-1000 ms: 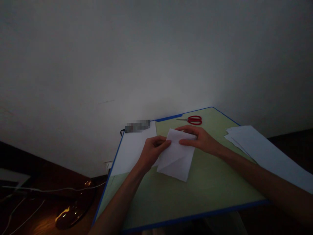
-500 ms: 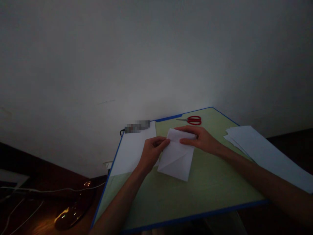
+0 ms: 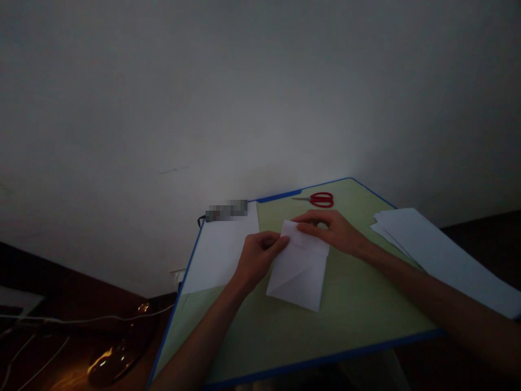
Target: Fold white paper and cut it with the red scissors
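Observation:
Over the pale green table, a folded sheet of white paper is held between both hands, a slanting crease across its lower half. My left hand pinches its left edge, thumb on top and the other fingers behind. At the top right edge, my right hand grips the paper with thumb and forefinger. Part of the upper flap lies under the right thumb. Beyond the right hand lie scissors with red handles, their blades pointing left.
A flat white sheet lies at the table's left, with a blurred-out object at its far edge. Several long white sheets overlap at the right. The blue-rimmed table stands against a grey wall. White cables run at lower left.
The folded paper has come slightly nearer and to the right. My right thumb has shifted toward the paper's top edge, and the upper flap now lies lower and flatter.

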`<state>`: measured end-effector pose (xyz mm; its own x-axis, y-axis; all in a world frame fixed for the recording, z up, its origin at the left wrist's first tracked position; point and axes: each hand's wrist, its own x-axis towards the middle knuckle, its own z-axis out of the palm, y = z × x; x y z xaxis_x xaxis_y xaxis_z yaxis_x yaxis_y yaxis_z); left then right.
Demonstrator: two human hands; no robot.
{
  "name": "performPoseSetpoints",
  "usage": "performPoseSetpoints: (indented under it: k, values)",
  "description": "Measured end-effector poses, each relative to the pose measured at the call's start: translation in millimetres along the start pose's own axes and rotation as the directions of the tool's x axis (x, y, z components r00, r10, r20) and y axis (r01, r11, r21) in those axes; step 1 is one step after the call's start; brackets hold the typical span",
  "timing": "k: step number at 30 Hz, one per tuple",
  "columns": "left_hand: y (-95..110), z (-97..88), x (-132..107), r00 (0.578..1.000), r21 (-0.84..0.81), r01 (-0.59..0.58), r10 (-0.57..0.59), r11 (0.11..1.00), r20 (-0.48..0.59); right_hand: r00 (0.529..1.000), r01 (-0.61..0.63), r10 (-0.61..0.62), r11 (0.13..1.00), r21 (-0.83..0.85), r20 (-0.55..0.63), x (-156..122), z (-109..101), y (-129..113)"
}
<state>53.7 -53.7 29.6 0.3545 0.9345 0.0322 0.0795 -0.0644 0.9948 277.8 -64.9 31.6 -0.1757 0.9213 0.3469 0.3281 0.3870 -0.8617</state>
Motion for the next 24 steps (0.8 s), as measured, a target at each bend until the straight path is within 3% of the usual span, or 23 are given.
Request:
performPoseSetpoints:
  k: [3, 7, 12, 17, 21, 24]
  values:
    - [1, 4.3, -4, 0.996, 0.037, 0.020, -0.024, 0.999, 0.086, 0.996, -0.047, 0.047, 0.999, -0.002, 0.073, 0, -3, -2]
    - [0, 9.0, -7, 0.985, 0.061, 0.026, -0.036, 0.998, 0.168, 0.961, -0.211, 0.177, 0.966, 0.147, 0.211, 1, -6, 0]
    - [-2, 10.5, -4, 0.985, 0.019, 0.072, -0.075, 0.997, 0.158, 0.927, -0.362, 0.316, 0.895, 0.261, 0.205, 2, -7, 2]
    - [-1, 11.8, -5, 0.981, -0.028, 0.120, -0.114, 0.992, 0.156, 0.931, -0.350, 0.313, 0.912, 0.216, 0.186, 2, -5, 2]
    - [-1, 13.1, -6, 0.978, -0.044, 0.147, -0.139, 0.988, 0.155, 0.973, -0.182, 0.158, 0.974, 0.134, 0.170, 2, -7, 2]
    - [-2, 13.6, -7, 0.979, -0.043, 0.142, -0.134, 0.989, 0.155, 0.977, -0.085, 0.073, 0.995, 0.056, 0.203, 4, -10, 1]
